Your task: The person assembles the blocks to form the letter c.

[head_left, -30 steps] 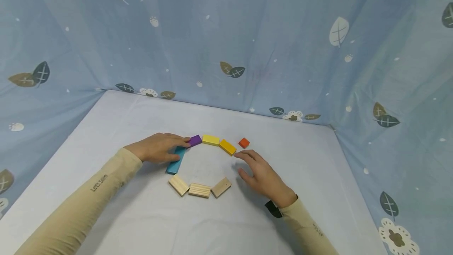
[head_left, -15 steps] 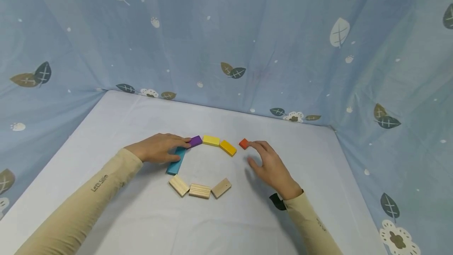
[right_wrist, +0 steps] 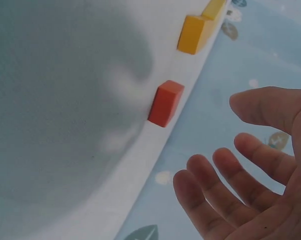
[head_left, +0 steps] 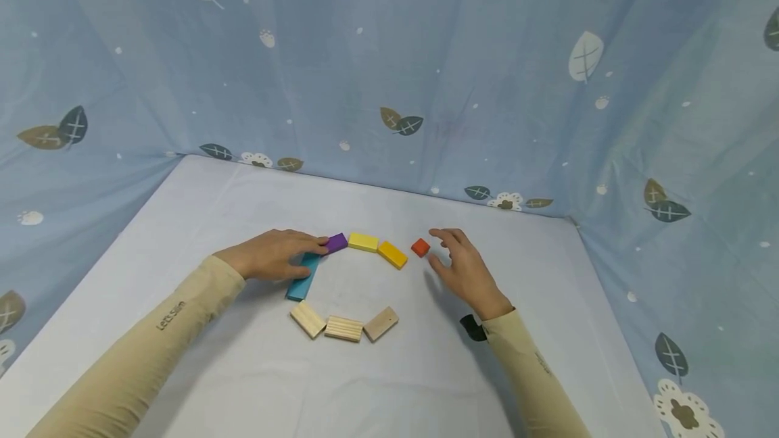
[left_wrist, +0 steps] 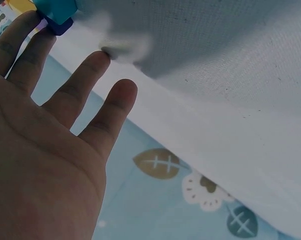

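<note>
My left hand (head_left: 274, 253) rests at the left of a ring of wooden blocks. Its fingertips touch the purple block (head_left: 337, 243), and the thumb lies on the blue block (head_left: 302, 281). Spread fingers show in the left wrist view, by the blue block (left_wrist: 56, 9) and purple block (left_wrist: 60, 26). My right hand (head_left: 465, 269) hovers just right of the small red block (head_left: 420, 247), thumb and fingers apart with nothing between them. In the right wrist view the red block (right_wrist: 166, 103) stands apart from that hand (right_wrist: 250, 185).
A yellow block (head_left: 363, 242) and an orange-yellow block (head_left: 392, 255) continue the curve at the back. Along the front lie three plain wood blocks (head_left: 343, 328). The white tabletop (head_left: 523, 249) ends at a blue patterned curtain (head_left: 341, 73).
My right hand has moved right and away from the orange-yellow block to the red block's right side, its fingers opening wider. The left hand and the blocks have stayed put.
</note>
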